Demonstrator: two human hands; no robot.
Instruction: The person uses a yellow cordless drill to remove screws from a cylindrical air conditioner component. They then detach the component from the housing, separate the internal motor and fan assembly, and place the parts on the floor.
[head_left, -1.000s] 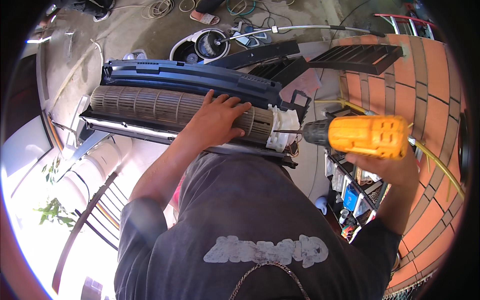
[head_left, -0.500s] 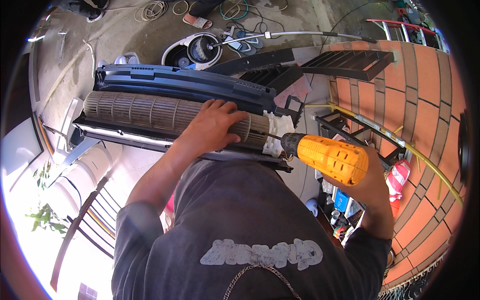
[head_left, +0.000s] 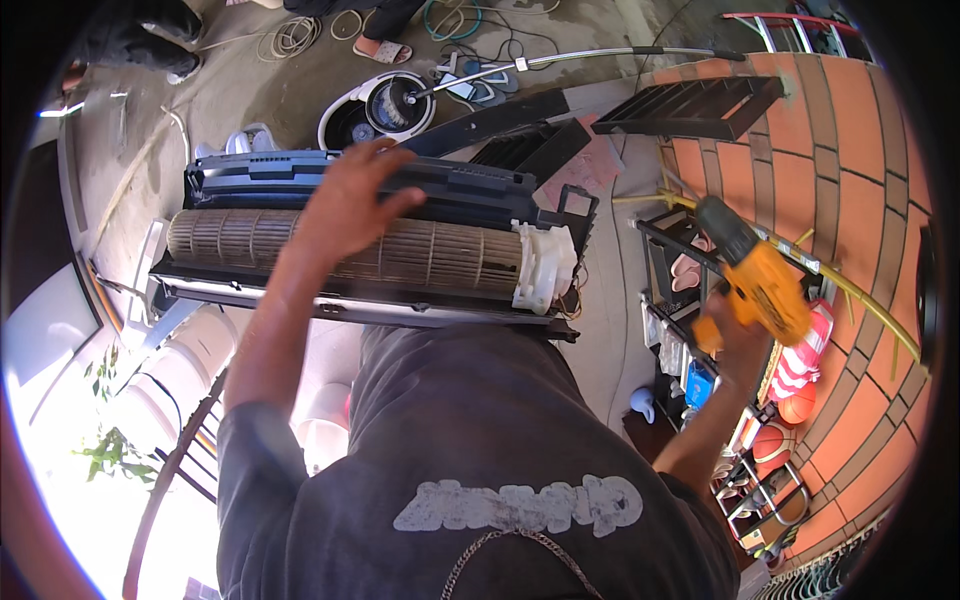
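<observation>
In front of me lies a long dark air conditioner casing (head_left: pixel 270 178) with a dusty, ribbed cylindrical fan (head_left: pixel 400 255) set along it. A white plastic bracket (head_left: pixel 545 266) covers the fan's right end, and thin wires show beside it. My left hand (head_left: pixel 352 205) is over the fan near the casing's far wall, fingers spread, holding nothing; whether it touches the casing I cannot tell. Off to the right, my right hand (head_left: pixel 735 325) grips an orange and black power drill (head_left: pixel 755 275) by its handle. The drill is apart from the bracket, its nose tilted up and away.
Beyond the casing stand a spin-mop bucket (head_left: pixel 335 125) with its long-handled mop and a dark metal rack (head_left: pixel 690 105). Another person's sandalled foot (head_left: pixel 383 50) is farther off. Right of me are a shoe shelf, basketballs (head_left: pixel 772 445) and an orange tiled wall (head_left: pixel 850 270).
The drill has left the white bracket and swung right with my right hand, its nose turning upward. My left hand has lifted off the fan's right part and moved left and farther away.
</observation>
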